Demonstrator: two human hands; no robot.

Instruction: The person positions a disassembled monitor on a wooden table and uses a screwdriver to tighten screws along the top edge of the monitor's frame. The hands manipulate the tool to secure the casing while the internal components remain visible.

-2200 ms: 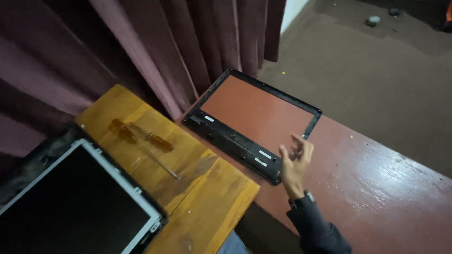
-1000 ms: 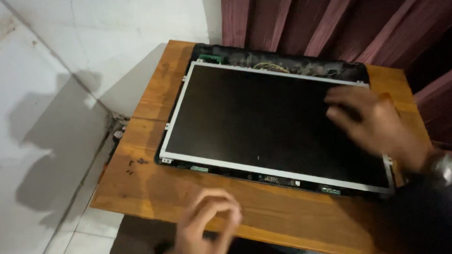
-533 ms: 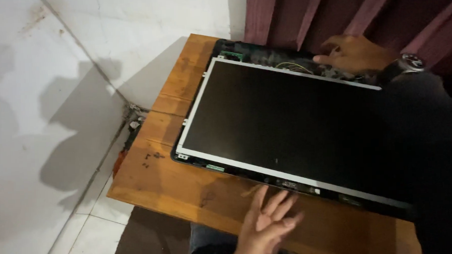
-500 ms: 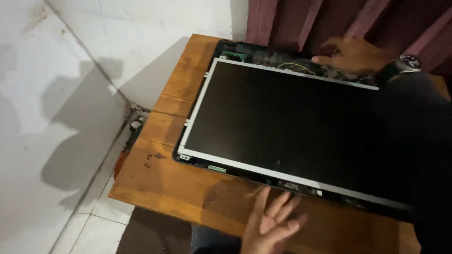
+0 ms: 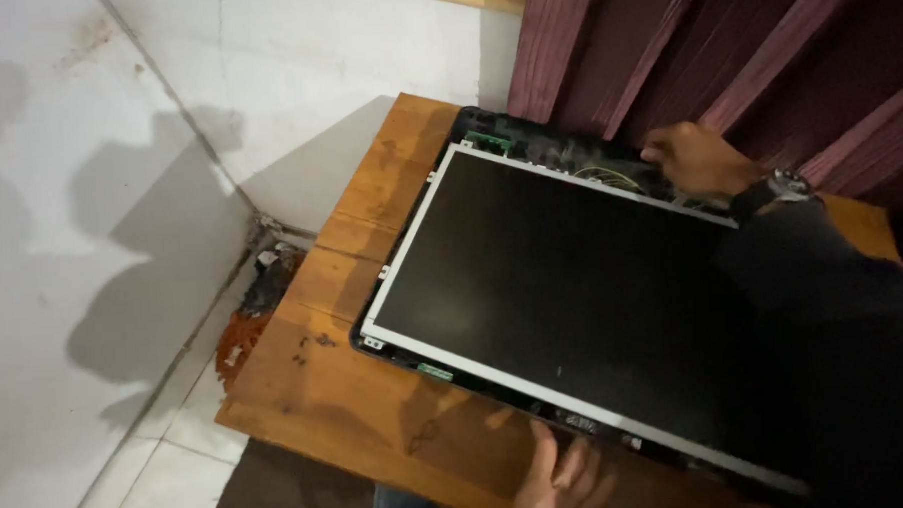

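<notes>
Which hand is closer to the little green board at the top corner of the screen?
The right hand. It rests at the screen panel's far edge, along from the green board. The left hand is at the near edge, across the panel.

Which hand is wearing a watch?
The right hand, at the far edge of the flat black display panel; a wristwatch shows there. The left hand shows none.

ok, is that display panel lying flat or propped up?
Flat. The display panel lies face up in its black back cover on the wooden table; right hand at its far edge, left hand at the near edge.
</notes>
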